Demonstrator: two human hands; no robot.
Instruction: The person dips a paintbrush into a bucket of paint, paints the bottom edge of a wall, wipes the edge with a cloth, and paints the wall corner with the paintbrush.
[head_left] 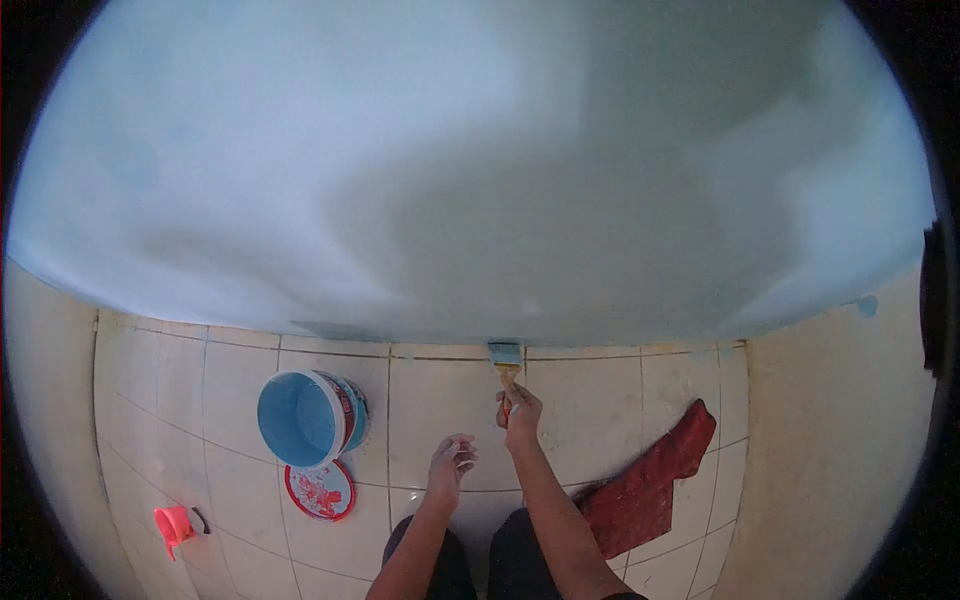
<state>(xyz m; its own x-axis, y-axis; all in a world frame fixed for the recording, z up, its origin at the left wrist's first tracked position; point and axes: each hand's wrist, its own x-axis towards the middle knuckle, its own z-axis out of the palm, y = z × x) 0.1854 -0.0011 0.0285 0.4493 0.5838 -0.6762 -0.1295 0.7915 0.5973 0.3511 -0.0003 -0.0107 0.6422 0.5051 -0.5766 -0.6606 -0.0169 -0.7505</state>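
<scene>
My right hand [521, 414] grips the handle of a paintbrush [507, 362], whose blue bristles point away from me and meet the bottom edge of the light blue wall [480, 220], where it joins the tiled floor. To the left, my left hand [454, 466] hovers over the tiles with its fingers loosely curled and apart, holding nothing. A bucket [303, 418] with a blue inside stands on the floor left of my hands.
A round red-and-white lid [320, 490] lies beside the bucket. Farther left is a small pink container [175, 526]. Dark red cloth [640, 500] is spread on the floor tiles [450, 400] at the right. Side walls bound the floor at both ends.
</scene>
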